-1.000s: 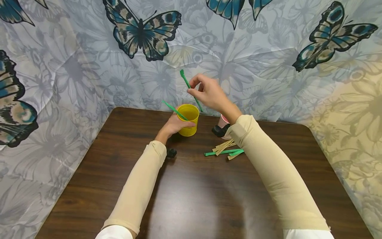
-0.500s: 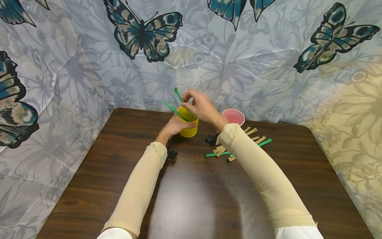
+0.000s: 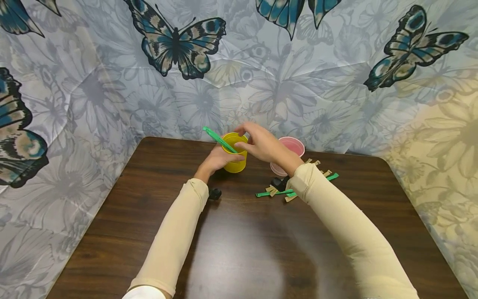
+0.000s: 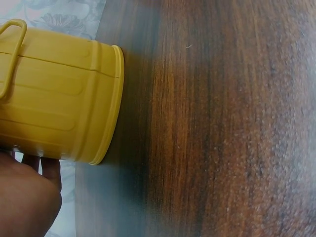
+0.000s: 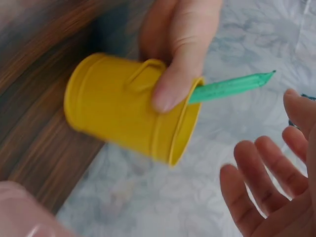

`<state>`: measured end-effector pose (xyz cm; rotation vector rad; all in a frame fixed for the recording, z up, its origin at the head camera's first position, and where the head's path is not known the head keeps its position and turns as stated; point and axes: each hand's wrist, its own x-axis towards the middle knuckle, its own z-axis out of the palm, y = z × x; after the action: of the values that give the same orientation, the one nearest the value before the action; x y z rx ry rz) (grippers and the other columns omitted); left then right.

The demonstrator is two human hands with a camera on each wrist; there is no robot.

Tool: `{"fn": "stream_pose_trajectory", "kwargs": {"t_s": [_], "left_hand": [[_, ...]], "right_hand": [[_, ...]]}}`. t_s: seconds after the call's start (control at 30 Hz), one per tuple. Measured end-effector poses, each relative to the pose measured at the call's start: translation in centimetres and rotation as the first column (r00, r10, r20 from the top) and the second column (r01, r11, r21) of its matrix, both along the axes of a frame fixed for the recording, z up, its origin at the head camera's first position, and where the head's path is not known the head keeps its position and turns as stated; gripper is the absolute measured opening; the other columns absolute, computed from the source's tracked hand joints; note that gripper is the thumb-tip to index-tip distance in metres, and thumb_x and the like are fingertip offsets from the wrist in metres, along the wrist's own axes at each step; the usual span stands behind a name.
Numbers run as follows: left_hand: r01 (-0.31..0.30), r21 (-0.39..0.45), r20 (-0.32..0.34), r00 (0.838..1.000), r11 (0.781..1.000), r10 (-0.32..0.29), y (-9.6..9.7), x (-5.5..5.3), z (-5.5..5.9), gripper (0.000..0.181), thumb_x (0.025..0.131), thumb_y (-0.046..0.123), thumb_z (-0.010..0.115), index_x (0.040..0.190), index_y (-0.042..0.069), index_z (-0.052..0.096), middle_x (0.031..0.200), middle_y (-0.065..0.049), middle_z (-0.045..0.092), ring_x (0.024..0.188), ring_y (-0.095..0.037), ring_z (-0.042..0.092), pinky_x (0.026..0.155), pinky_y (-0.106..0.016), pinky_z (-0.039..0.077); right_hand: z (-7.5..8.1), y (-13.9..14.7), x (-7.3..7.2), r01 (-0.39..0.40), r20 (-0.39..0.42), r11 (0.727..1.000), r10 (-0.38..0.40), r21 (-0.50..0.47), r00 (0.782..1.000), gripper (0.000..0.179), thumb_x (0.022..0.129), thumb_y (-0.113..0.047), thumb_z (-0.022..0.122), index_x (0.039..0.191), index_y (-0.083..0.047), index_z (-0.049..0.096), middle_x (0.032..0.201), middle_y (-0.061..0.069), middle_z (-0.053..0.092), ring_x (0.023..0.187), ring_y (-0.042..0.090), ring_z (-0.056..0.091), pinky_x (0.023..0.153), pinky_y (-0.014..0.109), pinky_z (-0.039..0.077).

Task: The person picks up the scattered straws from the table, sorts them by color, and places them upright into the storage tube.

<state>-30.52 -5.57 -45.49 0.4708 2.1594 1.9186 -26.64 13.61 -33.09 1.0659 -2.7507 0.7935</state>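
Note:
A small yellow cup (image 3: 235, 162) with a handle stands at the back of the brown table (image 3: 239, 249). My left hand (image 3: 218, 157) grips it, and in the right wrist view the thumb lies across the rim of the yellow cup (image 5: 123, 108). A green stick (image 3: 218, 139) leans out of the cup to the left. My right hand (image 3: 261, 144) hovers just right of the cup's mouth and holds nothing. In the right wrist view the right hand's fingers (image 5: 261, 187) are spread and the green stick (image 5: 229, 86) pokes out. The left wrist view shows the cup's side (image 4: 59, 98).
A pink cup (image 3: 293, 146) stands to the right of the yellow one. A pile of green and tan sticks (image 3: 295, 189) lies in front of it, partly behind my right forearm. A butterfly-print cloth (image 3: 284, 83) hangs behind the table.
My right hand came down with a green stick, put it into the yellow cup and let go. It now hovers empty beside the rim. The left hand kept its grip.

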Motion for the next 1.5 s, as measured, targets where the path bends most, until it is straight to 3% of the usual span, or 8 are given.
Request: {"fn": "stream_pose_trajectory", "kwargs": {"t_s": [0.2, 0.4, 0.57, 0.87, 1.03, 1.2, 1.3, 1.5], "left_hand": [[-0.009, 0.006, -0.007, 1.0, 1.0, 0.009, 0.0, -0.1, -0.3, 0.074, 0.082, 0.018, 0.087, 0.144, 0.024, 0.048, 0.138, -0.006, 0.059, 0.126, -0.026, 0.056, 0.112, -0.046, 0.045], [-0.018, 0.003, -0.019, 1.0, 1.0, 0.018, 0.0, 0.0, -0.1, 0.078, 0.081, 0.018, 0.088, 0.147, 0.023, 0.046, 0.136, -0.009, 0.06, 0.124, -0.027, 0.058, 0.109, -0.046, 0.047], [-0.025, 0.0, -0.003, 1.0, 1.0, 0.025, 0.2, 0.1, 0.0, 0.083, 0.08, 0.015, 0.088, 0.149, 0.023, 0.043, 0.138, -0.009, 0.059, 0.125, -0.027, 0.058, 0.11, -0.043, 0.047], [-0.015, 0.02, 0.003, 1.0, 1.0, 0.015, 0.2, 0.3, 0.4, 0.083, 0.081, 0.013, 0.087, 0.15, 0.022, 0.042, 0.14, -0.012, 0.058, 0.127, -0.029, 0.055, 0.112, -0.046, 0.045], [-0.013, 0.026, -0.014, 1.0, 1.0, 0.014, 0.2, 0.4, 0.4, 0.079, 0.081, 0.012, 0.086, 0.147, 0.019, 0.044, 0.138, -0.013, 0.058, 0.127, -0.031, 0.056, 0.112, -0.046, 0.046], [-0.021, 0.022, -0.025, 0.999, 1.0, 0.021, 0.2, 0.1, 0.2, 0.079, 0.081, 0.012, 0.087, 0.147, 0.018, 0.045, 0.138, -0.013, 0.058, 0.127, -0.03, 0.056, 0.112, -0.046, 0.045], [-0.026, 0.023, -0.025, 0.999, 0.999, 0.027, 0.2, 0.1, 0.0, 0.079, 0.081, 0.012, 0.087, 0.147, 0.019, 0.045, 0.138, -0.012, 0.058, 0.127, -0.028, 0.056, 0.112, -0.044, 0.046], [-0.019, 0.033, -0.028, 0.999, 0.999, 0.02, 0.3, 0.0, 0.1, 0.077, 0.08, 0.01, 0.087, 0.145, 0.018, 0.047, 0.135, -0.011, 0.06, 0.123, -0.027, 0.058, 0.109, -0.043, 0.048]], "right_hand": [[-0.3, 3.1, 1.9, -0.025, -0.091, 0.996, 0.033, 0.091, 0.995, 0.043, 0.097, -0.024, 0.071, 0.133, -0.005, 0.057, 0.127, 0.016, 0.064, 0.107, 0.03, 0.066, 0.097, 0.043, 0.055], [-1.1, 6.0, 3.8, 0.024, -0.177, 0.989, 0.003, 0.146, 0.984, 0.043, 0.097, -0.028, 0.072, 0.131, -0.005, 0.059, 0.123, 0.014, 0.066, 0.108, 0.03, 0.063, 0.1, 0.045, 0.052], [-2.0, 8.8, 5.5, 0.065, -0.154, 0.984, -0.039, 0.168, 0.987, 0.039, 0.095, -0.029, 0.074, 0.128, -0.011, 0.062, 0.123, 0.01, 0.067, 0.117, 0.028, 0.061, 0.102, 0.047, 0.051], [-4.5, 14.0, 8.3, 0.069, -0.183, 0.983, -0.038, 0.167, 0.982, 0.048, 0.088, -0.025, 0.081, 0.131, -0.01, 0.066, 0.125, 0.009, 0.072, 0.111, 0.03, 0.067, 0.095, 0.051, 0.053], [-6.3, 16.6, 9.3, 0.151, -0.094, 0.972, -0.135, 0.18, 0.986, 0.055, 0.089, -0.034, 0.079, 0.136, -0.01, 0.065, 0.134, 0.014, 0.068, 0.128, 0.037, 0.061, 0.105, 0.058, 0.047], [-8.3, 18.2, 9.8, 0.231, 0.056, 0.95, -0.247, 0.208, 0.967, 0.064, 0.09, -0.043, 0.077, 0.144, -0.012, 0.059, 0.144, 0.021, 0.06, 0.139, 0.045, 0.05, 0.108, 0.065, 0.043], [-9.5, 18.8, 9.9, 0.239, 0.093, 0.95, -0.261, 0.202, 0.961, 0.061, 0.091, -0.041, 0.076, 0.143, -0.012, 0.06, 0.14, 0.019, 0.063, 0.134, 0.045, 0.053, 0.106, 0.064, 0.045], [-11.1, 19.3, 9.8, 0.272, 0.027, 0.946, -0.28, 0.176, 0.96, 0.045, 0.091, -0.025, 0.078, 0.132, -0.009, 0.069, 0.122, 0.014, 0.074, 0.108, 0.035, 0.06, 0.092, 0.055, 0.051]]}}
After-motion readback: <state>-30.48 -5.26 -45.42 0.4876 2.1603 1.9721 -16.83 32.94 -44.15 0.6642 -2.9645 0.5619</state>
